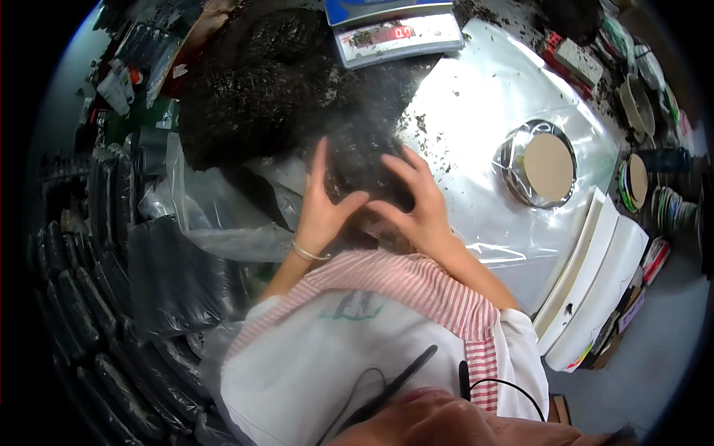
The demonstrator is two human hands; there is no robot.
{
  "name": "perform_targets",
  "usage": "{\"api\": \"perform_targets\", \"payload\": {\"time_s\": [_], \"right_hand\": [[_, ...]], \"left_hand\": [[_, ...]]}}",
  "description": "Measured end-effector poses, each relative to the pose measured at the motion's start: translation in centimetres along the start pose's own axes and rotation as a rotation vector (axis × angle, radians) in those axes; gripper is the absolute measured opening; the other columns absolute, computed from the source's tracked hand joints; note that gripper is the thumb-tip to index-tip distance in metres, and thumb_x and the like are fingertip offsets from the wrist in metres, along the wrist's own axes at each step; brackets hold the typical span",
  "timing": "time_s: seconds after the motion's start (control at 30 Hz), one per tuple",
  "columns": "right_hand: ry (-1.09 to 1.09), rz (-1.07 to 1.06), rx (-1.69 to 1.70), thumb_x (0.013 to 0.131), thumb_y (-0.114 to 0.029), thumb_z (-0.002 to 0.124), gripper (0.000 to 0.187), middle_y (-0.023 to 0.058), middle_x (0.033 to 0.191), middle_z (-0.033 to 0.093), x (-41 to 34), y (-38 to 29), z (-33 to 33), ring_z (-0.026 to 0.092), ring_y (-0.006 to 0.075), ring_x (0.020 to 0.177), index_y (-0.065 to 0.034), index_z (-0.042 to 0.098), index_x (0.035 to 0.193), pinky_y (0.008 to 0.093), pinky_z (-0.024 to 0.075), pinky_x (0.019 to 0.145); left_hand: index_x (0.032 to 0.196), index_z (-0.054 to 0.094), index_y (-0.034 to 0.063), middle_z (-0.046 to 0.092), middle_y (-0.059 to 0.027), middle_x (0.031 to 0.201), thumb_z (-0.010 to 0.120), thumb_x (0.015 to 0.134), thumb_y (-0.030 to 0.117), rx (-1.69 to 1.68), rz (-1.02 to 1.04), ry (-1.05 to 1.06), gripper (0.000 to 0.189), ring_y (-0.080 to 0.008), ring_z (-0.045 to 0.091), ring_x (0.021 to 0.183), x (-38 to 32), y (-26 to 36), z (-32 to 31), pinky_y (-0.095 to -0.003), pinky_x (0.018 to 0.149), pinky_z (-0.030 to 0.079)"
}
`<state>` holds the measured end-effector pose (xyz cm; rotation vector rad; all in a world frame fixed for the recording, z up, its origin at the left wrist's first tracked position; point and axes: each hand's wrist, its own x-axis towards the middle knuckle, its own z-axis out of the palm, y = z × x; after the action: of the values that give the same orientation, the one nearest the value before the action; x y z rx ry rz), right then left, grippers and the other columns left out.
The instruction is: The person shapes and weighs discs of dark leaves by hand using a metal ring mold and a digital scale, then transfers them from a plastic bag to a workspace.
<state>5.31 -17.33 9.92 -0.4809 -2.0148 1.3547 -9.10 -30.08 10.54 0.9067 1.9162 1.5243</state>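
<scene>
A dark fibrous bundle (365,153), partly blurred, lies between my two hands in front of my chest. My left hand (329,200) is at its left side, thumb and fingers spread. At its right side my right hand (413,195) has its fingers curved inward, the thumb tip near the left thumb. Both hands seem to touch the bundle; how firmly is hidden. Beyond them rises a large heap of dark, matted material (251,95). A digital scale (399,39) with a blue top and a lit red display stands behind the heap's right side.
Clear plastic sheeting (474,111) with dark crumbs covers the right side. On it sits a round roll with a cardboard disc (549,167). White curved pieces (591,279) lie at the right edge. Many dark plastic-wrapped packs (178,279) are stacked at left. A beige bowl (637,106) is far right.
</scene>
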Motion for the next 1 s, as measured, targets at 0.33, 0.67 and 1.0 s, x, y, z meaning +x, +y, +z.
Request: {"api": "perform_targets", "payload": {"time_s": [0.33, 0.67, 1.0], "right_hand": [[-0.172, -0.05, 0.076, 0.074, -0.021, 0.082, 0.066, 0.0159, 0.138, 0.053, 0.7, 1.6, -1.5, 0.05, 0.0336, 0.128, -0.0104, 0.055, 0.133, 0.0407, 0.0434, 0.103], [-0.217, -0.297, 0.032, 0.074, 0.003, 0.072, 0.071, 0.0168, 0.138, 0.051, 10.8, -1.2, -3.3, 0.052, 0.0349, 0.125, -0.0056, 0.044, 0.139, 0.0375, 0.0451, 0.102], [-0.239, -0.432, 0.061, 0.087, -0.005, 0.064, 0.045, 0.0145, 0.132, 0.056, 27.8, 0.2, 1.9, 0.051, 0.0288, 0.127, -0.0078, 0.054, 0.131, 0.0352, 0.041, 0.103]], "left_hand": [[0.152, 0.016, 0.0021, 0.04, -0.0234, 0.14, 0.084, 0.069, 0.021, 0.264, 0.01, 0.012, 0.109, -0.0326, 0.046, 0.127, 0.5, 2.0, 0.4, -0.0394, 0.105, 0.039], [0.152, 0.015, -0.001, 0.038, -0.0142, 0.145, 0.057, 0.078, -0.007, -0.038, 0.289, 0.156, 0.085, -0.0231, 0.043, 0.129, 6.9, 2.2, -0.1, -0.0333, 0.109, 0.035], [0.15, 0.023, 0.0032, 0.043, -0.0118, 0.139, 0.051, 0.077, -0.007, -0.698, 0.377, 0.667, 0.079, -0.0221, 0.05, 0.116, 21.7, 2.3, -0.5, -0.0322, 0.096, 0.045]]}}
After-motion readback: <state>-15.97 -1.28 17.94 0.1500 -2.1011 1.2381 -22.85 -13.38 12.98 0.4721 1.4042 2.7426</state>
